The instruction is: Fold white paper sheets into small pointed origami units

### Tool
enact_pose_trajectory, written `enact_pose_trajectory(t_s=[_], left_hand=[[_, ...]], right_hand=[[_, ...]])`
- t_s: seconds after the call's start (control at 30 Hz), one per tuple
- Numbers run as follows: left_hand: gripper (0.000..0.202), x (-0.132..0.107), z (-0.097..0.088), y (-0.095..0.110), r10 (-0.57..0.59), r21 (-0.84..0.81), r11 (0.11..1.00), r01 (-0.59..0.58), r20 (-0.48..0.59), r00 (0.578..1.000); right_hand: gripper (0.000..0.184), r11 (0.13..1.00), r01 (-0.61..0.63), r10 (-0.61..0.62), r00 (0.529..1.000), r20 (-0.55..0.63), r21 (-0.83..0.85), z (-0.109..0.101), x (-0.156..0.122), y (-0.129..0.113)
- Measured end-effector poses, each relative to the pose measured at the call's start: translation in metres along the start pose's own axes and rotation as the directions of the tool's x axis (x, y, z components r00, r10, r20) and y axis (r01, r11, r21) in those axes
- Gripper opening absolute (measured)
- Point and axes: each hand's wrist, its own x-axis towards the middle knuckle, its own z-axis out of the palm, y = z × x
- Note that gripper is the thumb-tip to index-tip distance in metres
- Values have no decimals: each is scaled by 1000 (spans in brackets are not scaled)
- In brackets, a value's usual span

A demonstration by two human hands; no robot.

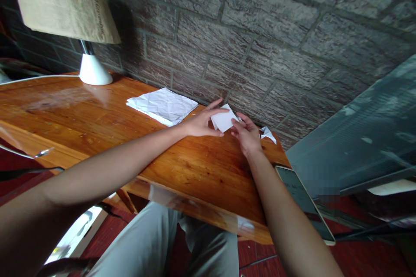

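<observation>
A small folded white paper (pixel 223 120) is held just above the wooden table (pixel 136 138), near the brick wall. My left hand (pixel 203 122) pinches its left side with thumb and fingers. My right hand (pixel 247 135) grips its right edge, fingers curled. A little folded white paper piece (pixel 268 134) lies on the table just right of my right hand. A stack of white paper sheets (pixel 162 105) rests to the left of my left hand.
A lamp with a white base (pixel 94 70) and a beige shade (pixel 63 2) stands at the table's back left. A phone (pixel 303 201) lies over the table's right edge. My knees in grey trousers (pixel 162 242) are under the table.
</observation>
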Motion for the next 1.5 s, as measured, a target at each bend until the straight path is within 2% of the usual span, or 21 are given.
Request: enact_pose_trajectory(t_s=[0.07, 0.13, 0.2, 0.3, 0.4, 0.57, 0.8, 0.97, 1.07, 1.2, 1.33, 1.5], left_hand=[[90, 1, 2, -3, -108, -146, 984, 100, -53, 993], [92, 1, 2, -5, -212, -266, 946, 184, -82, 974], [85, 2, 1, -5, -293, -344, 904, 254, -67, 954], [62, 1, 1, -4, -356, -378, 864, 331, 3, 934], [48, 1, 3, -3, -371, -391, 854, 343, 5, 929], [44, 1, 4, -4, -377, -402, 856, 325, -53, 925], [52, 0, 4, -4, -388, -392, 860, 326, -88, 917], [52, 1, 5, -3, -440, -464, 818, 340, -123, 890], [43, 2, 5, -2, -474, -544, 768, 339, -126, 872], [44, 4, 5, 2, -482, -602, 721, 343, -81, 872], [38, 4, 5, 4, -486, -595, 730, 336, -107, 867], [34, 2, 8, -1, -490, -555, 743, 374, -71, 869]], right_hand=[[46, 1000, -7, 7, 1000, 12, -6, 0, 1, 0], [42, 1000, -10, 10, 999, 32, 7, 0, 1, 0], [40, 1000, -4, 3, 999, 50, 19, 1, 0, 0], [39, 1000, 1, -1, 998, 68, 6, 1, -1, 0], [38, 1000, 8, -6, 996, 92, -18, 1, -1, 0], [39, 997, 25, -12, 986, 169, -76, 2, -1, 4], [61, 985, 120, -97, 980, 172, -126, 2, 0, 9], [50, 987, 130, -110, 974, 197, -90, 4, -2, 7], [46, 992, 116, -106, 980, 166, -50, 4, -1, 7], [46, 997, 74, -71, 992, 103, -26, 3, 0, 9], [42, 996, 53, -44, 990, 132, -70, 5, -1, 8], [39, 984, 145, -132, 983, 124, -101, 6, -4, 5]])
